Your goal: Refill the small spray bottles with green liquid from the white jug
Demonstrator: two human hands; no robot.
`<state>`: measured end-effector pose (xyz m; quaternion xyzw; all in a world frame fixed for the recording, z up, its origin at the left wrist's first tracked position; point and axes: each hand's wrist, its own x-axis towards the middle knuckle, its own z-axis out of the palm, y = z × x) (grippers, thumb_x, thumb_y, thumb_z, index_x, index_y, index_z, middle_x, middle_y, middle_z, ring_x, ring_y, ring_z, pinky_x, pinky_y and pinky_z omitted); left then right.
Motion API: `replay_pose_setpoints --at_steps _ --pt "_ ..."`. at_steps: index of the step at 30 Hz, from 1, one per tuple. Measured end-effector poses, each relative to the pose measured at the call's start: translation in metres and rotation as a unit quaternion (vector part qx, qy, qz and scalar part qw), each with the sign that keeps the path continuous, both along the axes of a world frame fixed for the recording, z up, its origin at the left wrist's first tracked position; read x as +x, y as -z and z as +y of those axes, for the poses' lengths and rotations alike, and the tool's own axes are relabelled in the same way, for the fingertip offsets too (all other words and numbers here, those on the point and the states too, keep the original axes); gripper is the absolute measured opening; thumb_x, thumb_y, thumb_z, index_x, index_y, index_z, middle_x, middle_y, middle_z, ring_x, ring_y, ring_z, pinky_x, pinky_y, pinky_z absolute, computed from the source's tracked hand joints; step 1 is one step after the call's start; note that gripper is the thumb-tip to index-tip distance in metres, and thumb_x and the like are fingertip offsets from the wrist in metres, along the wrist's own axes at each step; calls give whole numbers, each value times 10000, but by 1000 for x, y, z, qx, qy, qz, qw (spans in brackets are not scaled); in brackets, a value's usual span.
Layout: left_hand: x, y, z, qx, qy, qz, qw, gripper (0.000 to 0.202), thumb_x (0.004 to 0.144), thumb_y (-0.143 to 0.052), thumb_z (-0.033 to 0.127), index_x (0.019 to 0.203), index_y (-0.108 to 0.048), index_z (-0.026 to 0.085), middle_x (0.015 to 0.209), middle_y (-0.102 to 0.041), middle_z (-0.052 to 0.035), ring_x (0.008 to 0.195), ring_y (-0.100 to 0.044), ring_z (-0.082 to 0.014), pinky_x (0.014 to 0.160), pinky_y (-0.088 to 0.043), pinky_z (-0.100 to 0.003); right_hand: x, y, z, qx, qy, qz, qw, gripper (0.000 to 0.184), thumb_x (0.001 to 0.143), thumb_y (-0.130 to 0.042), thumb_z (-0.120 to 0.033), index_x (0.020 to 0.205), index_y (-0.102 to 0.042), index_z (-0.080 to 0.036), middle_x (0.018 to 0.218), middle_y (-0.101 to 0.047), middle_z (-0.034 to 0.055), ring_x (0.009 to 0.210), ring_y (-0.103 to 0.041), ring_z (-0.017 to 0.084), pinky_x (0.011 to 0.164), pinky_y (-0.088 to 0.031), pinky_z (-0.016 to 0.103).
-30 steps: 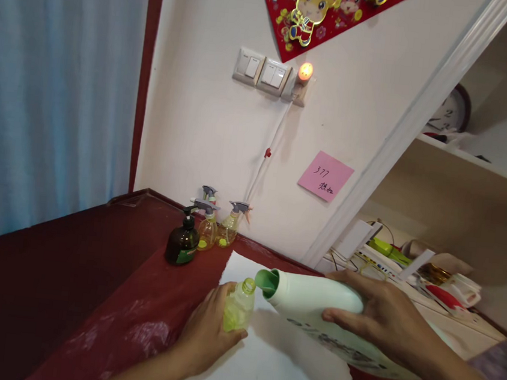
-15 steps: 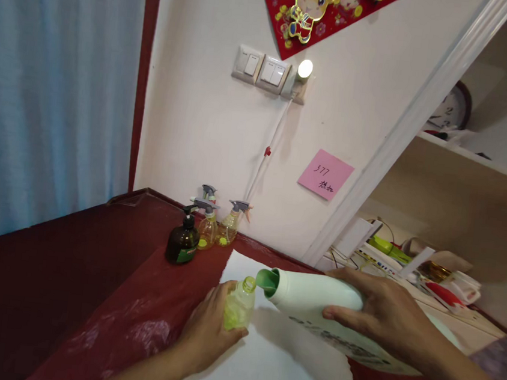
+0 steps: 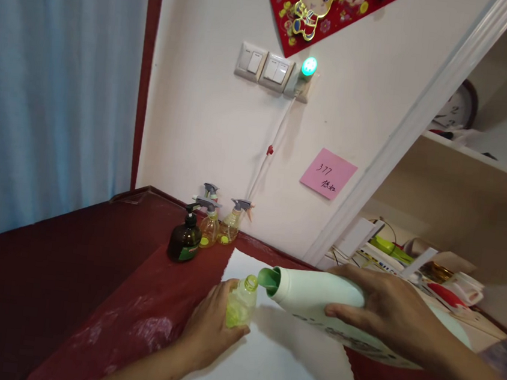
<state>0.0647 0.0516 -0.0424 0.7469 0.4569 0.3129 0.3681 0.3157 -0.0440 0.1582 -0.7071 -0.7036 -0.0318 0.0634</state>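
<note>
I have the left hand (image 3: 209,327) curled round one bottle (image 3: 241,309) over one sheet (image 3: 279,374), the right hand (image 3: 387,301) gripping one tilted jug (image 3: 308,292), its spout (image 3: 265,277) just beside the bottle's mouth (image 3: 251,283), and my feed shows three sprayers (image 3: 230,227) behind

Even, middling indoor light keeps the smooth off-white wall (image 3: 197,123) fairly bright; near 1 o'clock a small round plug-in lamp (image 3: 309,66) glows teal, its core overexposed. The glossy dark-red tabletop (image 3: 81,275) sinks into gloom at 8 o'clock and throws crinkled white glare at 7. At 5 o'clock, a soft shadow crosses the rough-edged white paper sheet (image 3: 292,375). Printing on the pale-green plastic bottle (image 3: 324,294) smears, and the patterned purple cloth (image 3: 505,361) at 4 o'clock blurs. Wide-angle stretching slants the edges.
</note>
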Motion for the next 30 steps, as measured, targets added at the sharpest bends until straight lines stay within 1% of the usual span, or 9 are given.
replay_pose_setpoints --at_steps 5,12,19,23,30 --pt "-1 0 -1 -3 1 0 1000 722 689 -710 318 1353 -442 233 1380 -568 -98 1282 -520 -274 1075 -391 -366 0 -2 0 8 -9 -7 1000 321 808 -682 -523 1083 -674 -359 962 -761 -16 821 -694 242 669 -481 349" --pt "-1 -2 -1 -7 1 -1 1000 735 683 -716 311 1358 -448 206 1395 -555 -111 1296 -502 -280 1094 -373 -370 0 -1 1 9 -17 -24 1000 341 812 -675 -525 1111 -671 -361 988 -760 -6 832 -693 247 677 -472 347" --pt "-1 1 -1 -5 6 -5 1000 750 685 -723 310 1367 -426 217 1402 -544 -109 1292 -495 -267 1094 -369 -365 2 -1 3 14 -18 -40 999 373 816 -662 -569 1121 -670 -354 962 -762 1 796 -695 247 663 -478 355" --pt "-1 3 0 -6 8 -7 1000 755 688 -733 327 1367 -426 211 1401 -543 -114 1291 -496 -272 1097 -369 -375 2 -1 3 17 -20 -46 999 366 815 -670 -558 1124 -669 -362 953 -763 -7 793 -698 248 649 -477 351" --pt "-1 1 0 -10 8 -6 1000 742 693 -718 319 1368 -426 224 1409 -540 -111 1302 -491 -281 1098 -372 -381 1 -3 6 11 -27 -51 998 382 802 -669 -578 1112 -678 -355 933 -768 1 787 -703 259 649 -480 358"
